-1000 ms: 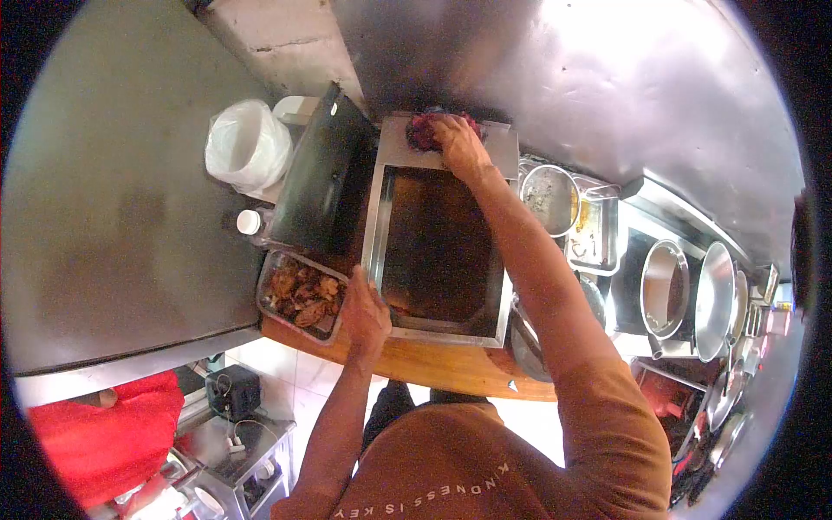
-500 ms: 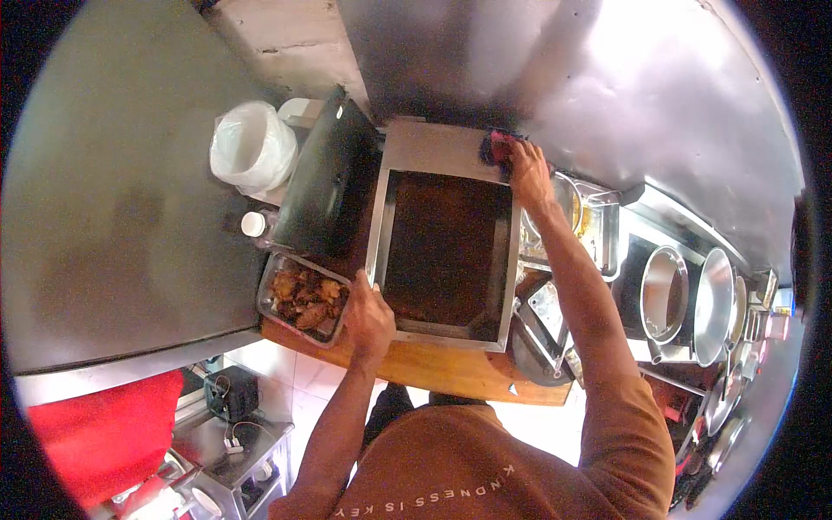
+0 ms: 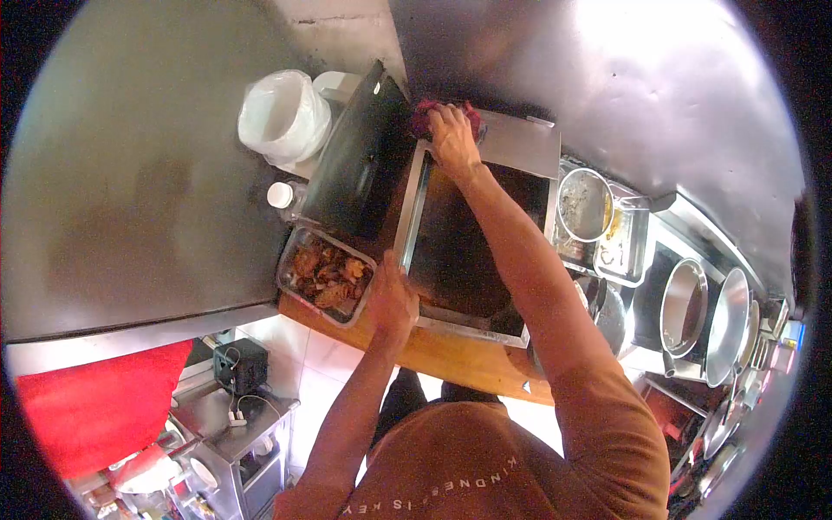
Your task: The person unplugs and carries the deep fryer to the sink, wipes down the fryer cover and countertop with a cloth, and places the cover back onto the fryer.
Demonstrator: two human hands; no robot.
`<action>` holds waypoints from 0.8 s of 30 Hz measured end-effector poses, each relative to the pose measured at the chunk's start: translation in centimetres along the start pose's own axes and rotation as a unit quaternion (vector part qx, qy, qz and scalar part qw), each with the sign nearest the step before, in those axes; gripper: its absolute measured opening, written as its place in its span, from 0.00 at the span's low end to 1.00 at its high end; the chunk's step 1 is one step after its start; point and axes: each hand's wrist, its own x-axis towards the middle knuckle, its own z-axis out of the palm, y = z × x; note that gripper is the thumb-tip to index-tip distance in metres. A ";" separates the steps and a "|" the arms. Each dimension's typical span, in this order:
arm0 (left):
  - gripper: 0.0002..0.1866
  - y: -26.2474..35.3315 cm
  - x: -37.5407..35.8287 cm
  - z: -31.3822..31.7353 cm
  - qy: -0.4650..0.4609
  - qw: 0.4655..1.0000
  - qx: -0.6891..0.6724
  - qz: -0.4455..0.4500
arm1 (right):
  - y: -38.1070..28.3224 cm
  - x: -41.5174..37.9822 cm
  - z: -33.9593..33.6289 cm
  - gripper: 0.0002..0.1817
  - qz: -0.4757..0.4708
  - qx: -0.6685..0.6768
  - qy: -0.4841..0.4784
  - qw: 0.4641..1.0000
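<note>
My right hand [image 3: 453,139] is closed on a crumpled dark red cloth [image 3: 423,119], pressing it on the far left corner of a steel appliance [image 3: 529,143]. The appliance has a sunken, dark brown rectangular surface [image 3: 459,251] inside a metal rim, and my right forearm crosses over it. My left hand [image 3: 394,299] grips the near left side of the rim; its fingertips are partly hidden. Just left of that hand sits a clear plastic tub [image 3: 290,286] of browned, cooked-looking meat pieces [image 3: 329,276].
A dark upright panel [image 3: 351,178] stands left of the appliance, beside a bag-lined white bucket [image 3: 282,121] and a white-capped bottle [image 3: 280,195]. To the right are a round strainer [image 3: 585,205], a metal tray [image 3: 637,251] and several pans [image 3: 685,308]. Steel walls enclose the back.
My right hand has carried the cloth from the appliance's far right corner across to its far left corner. My left hand stays at the rim. The camera view has shifted slightly.
</note>
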 end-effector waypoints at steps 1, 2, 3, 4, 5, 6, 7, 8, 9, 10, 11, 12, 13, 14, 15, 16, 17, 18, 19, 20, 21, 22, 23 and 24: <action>0.28 0.0 0.1 0.2 0.024 0.999 0.021 0.013 | 0.4 -0.7 1.0 0.25 -0.035 0.012 0.014 0.999; 0.28 -0.1 0.1 0.3 0.020 1.000 0.013 0.009 | 0.9 -1.2 1.9 0.26 -0.070 0.023 0.030 0.997; 0.28 0.0 0.2 0.1 0.015 1.000 0.004 0.005 | 0.5 -2.0 2.3 0.26 -0.096 0.010 0.016 0.995; 0.28 0.1 0.1 0.0 0.011 1.000 -0.005 0.002 | -0.6 -3.2 2.5 0.26 -0.121 -0.003 0.003 0.993; 0.28 0.0 0.0 0.0 0.015 1.000 -0.015 0.010 | -3.2 -4.2 -0.6 0.28 -0.114 -0.008 -0.034 0.993; 0.27 -0.3 -0.1 0.2 0.020 0.999 -0.025 0.020 | -3.8 -5.2 0.2 0.27 -0.124 0.011 -0.045 0.991; 0.27 0.0 0.0 -0.1 0.025 0.999 -0.034 0.030 | -5.2 -6.1 -0.5 0.28 -0.127 -0.001 -0.056 0.990; 0.27 0.3 -0.1 -0.4 0.037 0.998 -0.043 0.020 | -6.7 -7.4 -1.2 0.28 -0.129 -0.012 -0.067 0.989; 0.27 1.4 -0.1 -1.3 0.046 0.998 -0.051 0.012 | -7.7 -8.6 -1.6 0.28 -0.127 0.010 -0.067 0.990; 0.27 2.1 0.0 -2.0 0.055 0.997 -0.060 0.005 | -8.5 -9.7 -1.9 0.27 -0.123 0.032 -0.066 0.990; 0.27 2.1 0.0 -2.0 0.089 0.994 -0.061 0.014 | -9.4 -10.9 -2.1 0.27 -0.119 0.053 -0.065 0.989; 0.27 2.0 0.1 -1.8 0.122 0.990 -0.062 0.024 | -10.2 -11.9 -2.2 0.26 -0.115 0.063 -0.068 0.989; 0.27 1.8 0.1 -1.5 0.154 0.985 -0.066 0.034 | -11.1 -12.9 -2.3 0.25 -0.110 0.072 -0.071 0.989; 0.27 1.3 0.1 -1.1 0.184 0.976 -0.102 0.057 | -11.8 -13.9 -2.3 0.25 -0.106 0.081 -0.074 0.988; 0.27 0.5 0.1 -0.8 0.214 0.964 -0.138 0.080 | -12.4 -15.2 -1.7 0.22 -0.117 0.086 -0.036 0.989; 0.27 0.0 0.1 -0.7 0.242 0.949 -0.175 0.100 | -13.7 -15.8 -3.0 0.21 -0.111 0.088 -0.069 0.988; 0.26 -0.4 0.0 -0.5 0.269 0.937 -0.191 0.111 | -15.0 -16.4 -4.5 0.21 -0.105 0.088 -0.102 0.985; 0.26 -0.5 0.0 -0.8 0.276 0.932 -0.210 0.107 | -16.0 -16.8 -5.5 0.20 -0.100 0.089 -0.136 0.982; 0.26 -0.7 0.0 -1.0 0.284 0.926 -0.228 0.100 | -16.6 -17.4 -5.0 0.19 -0.100 0.069 -0.158 0.980; 0.26 -0.9 0.0 -1.2 0.292 0.920 -0.244 0.093 | -17.1 -17.9 -5.3 0.18 -0.087 0.092 -0.162 0.979; 0.26 -1.1 -0.1 -1.4 0.295 0.912 -0.271 0.085 | -17.8 -18.1 -6.0 0.18 -0.074 0.116 -0.164 0.977; 0.25 -1.3 -0.4 -1.5 0.295 0.908 -0.287 0.078 | -18.5 -18.5 -6.3 0.17 -0.062 0.141 -0.167 0.974; 0.25 -1.6 -0.6 -1.8 0.295 0.904 -0.302 0.071 | -18.6 -19.2 -4.9 0.16 -0.061 0.128 -0.130 0.981; 0.25 -1.9 -0.7 -2.0 0.297 0.899 -0.316 0.064 | -19.5 -19.2 -5.7 0.16 -0.036 0.142 -0.148 0.978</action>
